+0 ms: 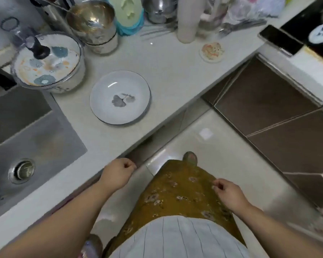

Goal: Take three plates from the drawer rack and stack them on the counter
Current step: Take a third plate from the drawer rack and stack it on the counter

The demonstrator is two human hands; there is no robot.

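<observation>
Nearest the camera: both hands low, in front of the skirt [177,194]. Left grip [117,174] is loosely curled, fingers together, holding nothing, at the tabletop [168,71] edge. Right grip [229,194] is also loosely curled and empty, over the floor [209,146], well clear of the tabletop.

Left of the hands: steel sink [30,138] set into the tabletop, drain [21,171] visible.

Plates [119,97]: stacked on the tabletop, past the left grip and apart from it, nothing between. Extra rims show under the top plate; count unclear. Leaf print in the top one.

Further back: lidded patterned pot [48,64] behind the sink, steel bowl [91,17] beyond that, small coaster [212,51], tall white bottle [186,19], cutlery [239,27], phone [281,40] at far right. Dark cabinet fronts [265,101] on the right, all flush.
</observation>
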